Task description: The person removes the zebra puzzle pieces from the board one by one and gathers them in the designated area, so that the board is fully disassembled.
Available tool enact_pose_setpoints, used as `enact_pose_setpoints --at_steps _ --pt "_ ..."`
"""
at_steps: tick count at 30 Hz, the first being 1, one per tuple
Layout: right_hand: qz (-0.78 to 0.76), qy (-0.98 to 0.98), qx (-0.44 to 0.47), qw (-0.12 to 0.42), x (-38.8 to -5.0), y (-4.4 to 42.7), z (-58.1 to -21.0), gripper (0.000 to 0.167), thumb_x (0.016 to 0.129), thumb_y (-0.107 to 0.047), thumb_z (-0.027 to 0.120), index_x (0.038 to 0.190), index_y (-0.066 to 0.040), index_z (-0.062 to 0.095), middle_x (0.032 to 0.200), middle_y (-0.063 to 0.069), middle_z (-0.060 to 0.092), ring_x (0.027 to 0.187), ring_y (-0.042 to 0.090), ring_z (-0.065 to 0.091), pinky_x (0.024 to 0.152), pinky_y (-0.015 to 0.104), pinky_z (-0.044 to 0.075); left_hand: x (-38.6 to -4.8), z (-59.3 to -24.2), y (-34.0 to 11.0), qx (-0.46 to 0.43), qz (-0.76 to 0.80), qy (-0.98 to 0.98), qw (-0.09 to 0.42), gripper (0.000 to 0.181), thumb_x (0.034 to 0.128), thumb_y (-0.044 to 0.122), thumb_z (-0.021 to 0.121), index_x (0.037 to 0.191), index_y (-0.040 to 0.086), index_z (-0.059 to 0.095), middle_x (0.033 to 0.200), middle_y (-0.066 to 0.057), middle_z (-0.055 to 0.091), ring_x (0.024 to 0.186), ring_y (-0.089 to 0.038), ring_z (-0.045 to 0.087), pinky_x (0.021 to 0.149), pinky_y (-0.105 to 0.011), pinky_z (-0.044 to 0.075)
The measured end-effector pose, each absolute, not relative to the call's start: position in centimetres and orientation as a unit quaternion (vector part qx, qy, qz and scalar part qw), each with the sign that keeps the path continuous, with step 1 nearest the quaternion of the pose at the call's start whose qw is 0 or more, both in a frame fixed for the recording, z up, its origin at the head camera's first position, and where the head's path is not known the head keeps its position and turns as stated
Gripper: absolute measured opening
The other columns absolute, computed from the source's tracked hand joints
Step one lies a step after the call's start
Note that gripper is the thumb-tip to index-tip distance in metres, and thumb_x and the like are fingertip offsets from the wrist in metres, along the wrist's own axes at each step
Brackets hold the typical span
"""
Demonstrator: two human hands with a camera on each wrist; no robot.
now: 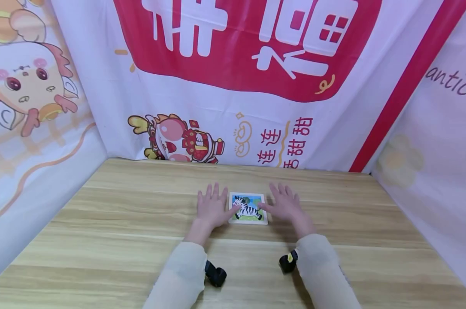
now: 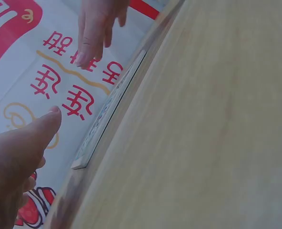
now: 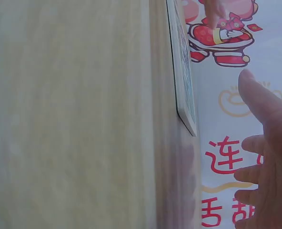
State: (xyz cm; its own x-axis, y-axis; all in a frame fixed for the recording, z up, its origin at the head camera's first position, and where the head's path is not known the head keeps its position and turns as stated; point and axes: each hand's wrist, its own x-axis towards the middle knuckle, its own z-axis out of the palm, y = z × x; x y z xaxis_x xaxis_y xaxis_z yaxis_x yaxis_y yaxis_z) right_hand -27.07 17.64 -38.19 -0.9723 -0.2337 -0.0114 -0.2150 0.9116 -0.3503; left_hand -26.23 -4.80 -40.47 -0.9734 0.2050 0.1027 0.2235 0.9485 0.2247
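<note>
Card point(image 1: 249, 214), zebra picture up, flat on table point(image 1: 101, 223), between left hand point(image 1: 211, 209) and right hand point(image 1: 287, 208). Both hands palm down, fingers spread and fairly straight, neither has hold of anything. Head view: left thumb point(image 1: 233, 211) overlaps card's left side, right thumb point(image 1: 265, 207) its right side; other fingers point away from wearer, outside card, left ones just beside it. Wrist views show a gap between thumbs and card, so hands look raised over it. Card's near and far edges uncovered, short sides partly behind thumbs. Table's far edge, against backdrop point(image 1: 333, 128), just past fingertips, only a strip of wood between. More room near side, between sleeves point(image 1: 183, 270); wide bare wood left and right, out to side cloths point(image 1: 430, 141).
</note>
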Motion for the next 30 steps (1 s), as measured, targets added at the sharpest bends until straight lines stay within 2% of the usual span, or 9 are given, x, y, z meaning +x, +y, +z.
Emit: enact_pose_setpoints --at_steps 6,12,16,23,30 --pt "-0.202 0.971 -0.131 0.015 -27.4 17.4 -39.1 0.079 0.079 -0.052 0.051 0.138 -0.011 0.02 0.139 0.02 0.015 0.124 0.039 0.011 0.096 0.057 0.009 -26.5 -42.1 -4.8 -0.126 -0.144 -0.981 0.046 0.078 0.0776 0.066 0.035 0.136 0.014 0.029 0.141 -0.015 0.013 0.127 -0.033 0.006 0.098 -0.053 0.002" --pt "-0.22 0.966 -0.138 0.014 -27.5 17.2 -40.1 0.075 0.079 -0.05 0.053 0.135 -0.008 0.027 0.138 0.019 0.021 0.124 0.037 0.017 0.096 0.055 0.012 -26.7 -43.4 -4.6 -0.143 -0.168 -0.975 0.028 0.078 0.0777 0.066 0.035 0.136 0.015 0.028 0.141 -0.015 0.013 0.127 -0.032 0.005 0.098 -0.053 0.002" --pt "-0.23 0.962 -0.148 0.004 -27.7 17.2 -40.7 0.072 0.079 -0.048 0.054 0.133 -0.006 0.031 0.135 0.02 0.026 0.122 0.036 0.021 0.095 0.055 0.015 -26.8 -43.6 -4.3 -0.157 -0.179 -0.971 0.032 0.076 0.0782 0.065 0.035 0.136 0.016 0.028 0.141 -0.014 0.014 0.127 -0.031 0.006 0.099 -0.051 0.002" --pt "-0.242 0.96 -0.138 -0.011 -28.2 16.9 -41.9 0.062 0.08 -0.043 0.055 0.129 -0.007 0.04 0.133 0.016 0.032 0.122 0.032 0.024 0.094 0.058 0.011 -26.7 -43.9 -4.3 -0.193 -0.174 -0.965 0.041 0.074 0.079 0.064 0.036 0.136 0.016 0.029 0.14 -0.014 0.017 0.127 -0.03 0.009 0.098 -0.052 0.004" --pt "-0.239 0.963 -0.122 -0.017 -28.3 16.6 -42.8 0.056 0.08 -0.041 0.057 0.125 -0.012 0.046 0.134 0.014 0.032 0.123 0.032 0.021 0.095 0.057 0.008 -26.5 -44.0 -4.0 -0.221 -0.17 -0.96 0.034 0.072 0.0791 0.064 0.034 0.136 0.021 0.029 0.14 -0.015 0.015 0.127 -0.031 0.008 0.098 -0.054 0.003"
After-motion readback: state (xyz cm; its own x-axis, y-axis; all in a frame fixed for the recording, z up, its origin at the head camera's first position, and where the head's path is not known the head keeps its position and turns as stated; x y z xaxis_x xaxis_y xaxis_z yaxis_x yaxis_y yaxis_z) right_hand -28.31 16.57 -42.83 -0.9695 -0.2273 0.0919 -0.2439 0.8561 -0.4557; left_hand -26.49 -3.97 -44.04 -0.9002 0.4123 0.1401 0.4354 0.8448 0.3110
